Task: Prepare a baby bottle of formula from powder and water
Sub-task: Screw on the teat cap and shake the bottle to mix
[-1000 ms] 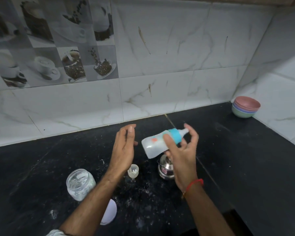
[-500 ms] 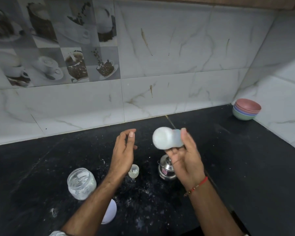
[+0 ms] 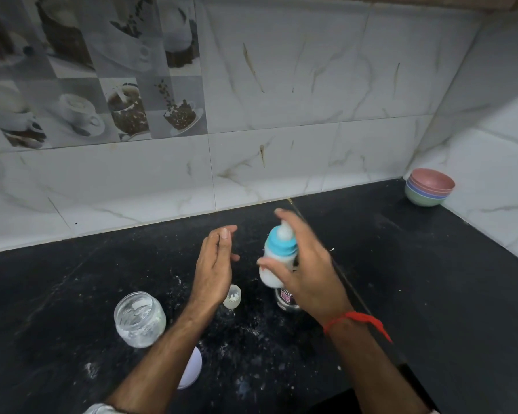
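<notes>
One hand, the right hand [image 3: 307, 265], is gripping the bottle [image 3: 277, 258] nearly upright, teat up; the left hand [image 3: 214, 264] is hovering released just beside it.

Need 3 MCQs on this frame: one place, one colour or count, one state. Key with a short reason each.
1. Where is the stack of bowls?
A. far right corner of the counter
B. beside the open jar
C. in the left hand

2. What colour is the collar of the baby bottle?
A. red
B. blue
C. green

3. What is the left hand doing?
A. gripping the jar
B. pinching the small cup
C. open, holding nothing

Answers:
1 A, the bowls sit where the black counter meets the two tiled walls.
2 B, the ring under the teat is light blue.
3 C, its fingers are straight and off the bottle; the right hand alone holds it.
</notes>
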The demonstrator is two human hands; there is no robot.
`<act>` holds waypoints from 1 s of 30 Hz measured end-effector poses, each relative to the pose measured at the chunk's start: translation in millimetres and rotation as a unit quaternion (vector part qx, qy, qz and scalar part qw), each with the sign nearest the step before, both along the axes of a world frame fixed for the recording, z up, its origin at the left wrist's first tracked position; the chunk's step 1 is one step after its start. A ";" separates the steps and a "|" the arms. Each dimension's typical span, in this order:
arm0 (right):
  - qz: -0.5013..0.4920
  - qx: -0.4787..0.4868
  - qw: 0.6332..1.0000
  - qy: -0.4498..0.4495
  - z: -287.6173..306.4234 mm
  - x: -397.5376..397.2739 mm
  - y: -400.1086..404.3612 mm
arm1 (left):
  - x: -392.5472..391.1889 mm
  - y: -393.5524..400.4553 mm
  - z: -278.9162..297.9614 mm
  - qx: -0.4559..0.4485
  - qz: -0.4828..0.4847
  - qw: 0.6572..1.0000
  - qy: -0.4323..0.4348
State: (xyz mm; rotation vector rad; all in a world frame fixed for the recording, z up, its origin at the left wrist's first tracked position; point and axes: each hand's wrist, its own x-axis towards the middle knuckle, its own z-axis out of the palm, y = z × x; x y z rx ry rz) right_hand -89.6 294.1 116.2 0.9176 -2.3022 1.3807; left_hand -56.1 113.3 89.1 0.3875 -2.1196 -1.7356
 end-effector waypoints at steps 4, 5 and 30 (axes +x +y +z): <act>0.014 0.118 0.990 -0.075 -11.8 1.4 -1.8 | 1.3 1.1 -0.3 -0.001 -0.007 1.000 0.014; 0.010 0.063 0.994 -0.090 -10.4 1.3 -2.1 | 1.3 -0.1 -0.6 0.000 -0.006 1.000 0.015; -0.075 -0.051 0.992 -0.088 -27.0 6.1 -6.6 | -2.3 -3.7 -6.1 -0.009 -0.001 1.000 0.014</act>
